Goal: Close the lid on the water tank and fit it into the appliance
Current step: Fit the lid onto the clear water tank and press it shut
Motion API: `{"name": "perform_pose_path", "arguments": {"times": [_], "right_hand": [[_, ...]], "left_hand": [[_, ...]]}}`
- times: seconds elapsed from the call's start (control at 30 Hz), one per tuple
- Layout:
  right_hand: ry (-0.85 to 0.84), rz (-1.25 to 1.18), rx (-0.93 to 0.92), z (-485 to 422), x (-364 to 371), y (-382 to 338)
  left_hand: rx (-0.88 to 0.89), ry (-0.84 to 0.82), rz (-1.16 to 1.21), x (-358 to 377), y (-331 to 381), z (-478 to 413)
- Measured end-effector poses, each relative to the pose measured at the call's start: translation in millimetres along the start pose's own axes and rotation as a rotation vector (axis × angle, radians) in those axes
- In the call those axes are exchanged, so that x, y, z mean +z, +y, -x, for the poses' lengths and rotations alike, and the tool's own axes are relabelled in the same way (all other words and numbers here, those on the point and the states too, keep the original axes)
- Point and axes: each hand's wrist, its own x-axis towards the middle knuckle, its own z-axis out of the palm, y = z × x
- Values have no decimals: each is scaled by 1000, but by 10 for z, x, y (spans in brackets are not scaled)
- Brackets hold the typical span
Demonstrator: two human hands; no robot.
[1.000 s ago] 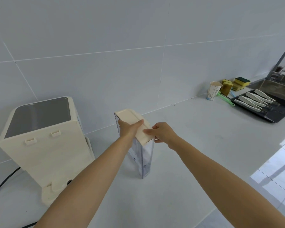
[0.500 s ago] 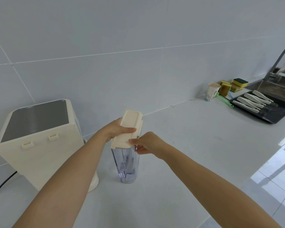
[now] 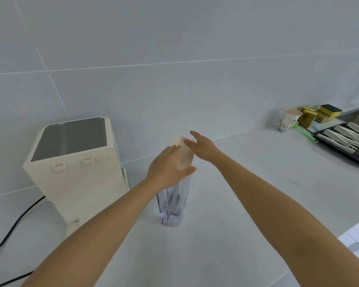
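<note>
Tank (image 3: 171, 206) upright on surface (image 3: 247, 183), center frame, w/ cream lid (image 3: 184, 154) on top, blurred. Left hand (image 3: 168, 168) flat on lid's near end, fingers spread wide. Right hand (image 3: 203, 146) at lid's far end, fingers open, holding nothing. Appliance (image 3: 75, 168) at 9 o'clock of tank, near, not touching.

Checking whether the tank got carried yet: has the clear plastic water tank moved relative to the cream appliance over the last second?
Yes. The clear plastic water tank now stands nearer the cream appliance than a second ago, with a narrower strip of counter between them.
</note>
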Motion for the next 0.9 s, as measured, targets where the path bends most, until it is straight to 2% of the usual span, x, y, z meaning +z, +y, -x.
{"name": "perform_pose_path", "arguments": {"times": [0.17,0.33,0.5,0.73,0.9], "right_hand": [[-123,228,-54,-235,149,-118],[-154,387,-62,-379,248,-209],[-122,363,-64,-365,263,-212],[-72,336,2,-311,214,-137],[-55,296,62,-221,139,-8]], "left_hand": [[116,30,-264,223,-37,126],[135,79,-283,246,-87,155],[111,49,-302,152,-208,162],[132,-28,-369,-47,-318,179],[82,-99,-361,-130,-402,156]]}}
